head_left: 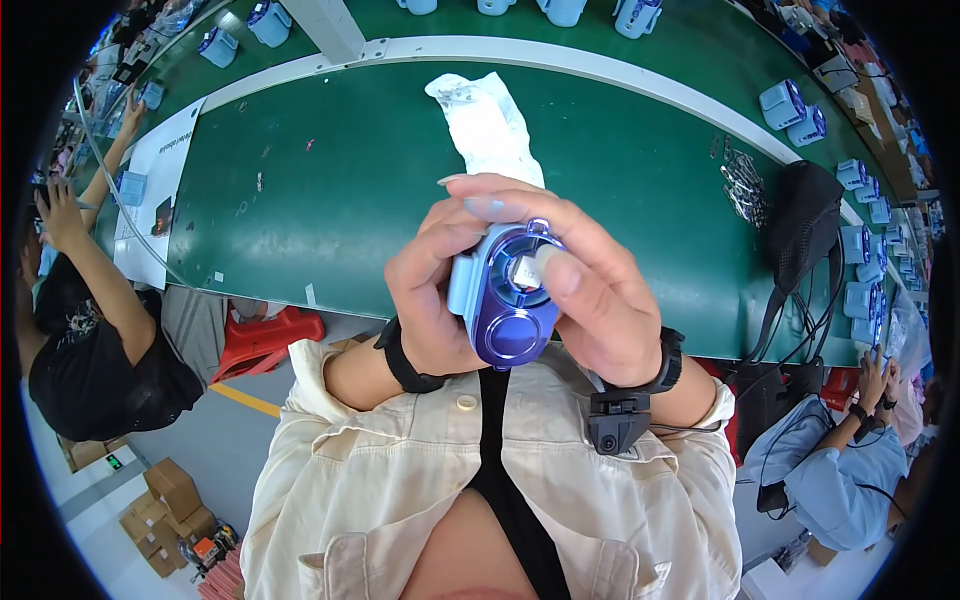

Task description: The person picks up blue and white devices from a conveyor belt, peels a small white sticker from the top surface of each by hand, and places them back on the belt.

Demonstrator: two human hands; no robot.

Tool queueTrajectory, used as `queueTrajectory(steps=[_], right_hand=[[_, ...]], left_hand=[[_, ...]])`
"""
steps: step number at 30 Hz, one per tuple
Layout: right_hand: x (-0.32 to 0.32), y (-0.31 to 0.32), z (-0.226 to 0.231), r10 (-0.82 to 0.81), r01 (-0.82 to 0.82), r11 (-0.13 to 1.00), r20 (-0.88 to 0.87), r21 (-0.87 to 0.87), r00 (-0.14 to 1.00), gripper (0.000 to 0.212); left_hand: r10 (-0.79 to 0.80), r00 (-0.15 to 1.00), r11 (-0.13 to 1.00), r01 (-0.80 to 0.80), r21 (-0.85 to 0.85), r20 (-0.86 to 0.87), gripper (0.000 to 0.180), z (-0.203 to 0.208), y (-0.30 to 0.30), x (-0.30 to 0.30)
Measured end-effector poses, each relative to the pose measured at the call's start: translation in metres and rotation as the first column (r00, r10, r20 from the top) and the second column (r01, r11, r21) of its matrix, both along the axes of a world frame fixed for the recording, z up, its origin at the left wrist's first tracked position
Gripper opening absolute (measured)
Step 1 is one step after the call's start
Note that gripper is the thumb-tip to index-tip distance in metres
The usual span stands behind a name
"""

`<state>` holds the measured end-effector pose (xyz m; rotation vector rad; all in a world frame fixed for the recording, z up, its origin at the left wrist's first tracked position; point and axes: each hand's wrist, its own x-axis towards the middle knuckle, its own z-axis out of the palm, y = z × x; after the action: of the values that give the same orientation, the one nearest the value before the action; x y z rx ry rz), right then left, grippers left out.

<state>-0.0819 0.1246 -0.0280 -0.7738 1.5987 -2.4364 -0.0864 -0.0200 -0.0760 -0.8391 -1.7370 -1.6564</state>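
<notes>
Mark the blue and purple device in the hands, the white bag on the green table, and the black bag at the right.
blue and purple device (505, 300): head view, on its purple front face.
white bag (487, 125): head view, on its middle.
black bag (808, 222): head view, on its mesh side.

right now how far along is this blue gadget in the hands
Looks done: many like units stand along the green belt. In hand: the left hand and right hand grip the blue and purple device, right thumb pressing a small white part into its round opening. What is left cannot be told.
</notes>
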Motion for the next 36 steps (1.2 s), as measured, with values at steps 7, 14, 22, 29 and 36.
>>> queueTrajectory(steps=[7,14,22,29,36], right_hand=[[0.0,0.005,0.0,-0.064,0.074,0.992,-0.099,0.099,0.993,0.04],[-0.004,0.018,0.012,0.014,-0.001,0.979,-0.062,0.203,0.998,0.036],[-0.002,0.018,0.005,0.066,-0.071,0.995,0.082,0.063,0.994,0.07],[0.005,0.015,0.008,-0.16,0.354,0.851,-0.451,0.388,0.878,0.099],[-0.043,0.064,0.026,-0.246,0.417,0.723,-0.359,0.551,0.9,0.082]], left_hand=[[-0.092,0.995,0.994,0.093,-0.048,0.04,0.068,0.001,-0.005,0.0],[-0.114,0.991,0.992,0.117,-0.041,0.071,0.07,0.009,0.001,0.003],[-0.143,0.989,0.987,0.14,-0.082,-0.032,0.091,0.001,0.006,-0.006],[-0.195,0.98,0.981,0.194,-0.015,-0.033,0.099,-0.002,0.011,-0.015],[-0.056,0.998,0.996,0.055,-0.068,-0.012,0.101,0.01,0.02,-0.025]])
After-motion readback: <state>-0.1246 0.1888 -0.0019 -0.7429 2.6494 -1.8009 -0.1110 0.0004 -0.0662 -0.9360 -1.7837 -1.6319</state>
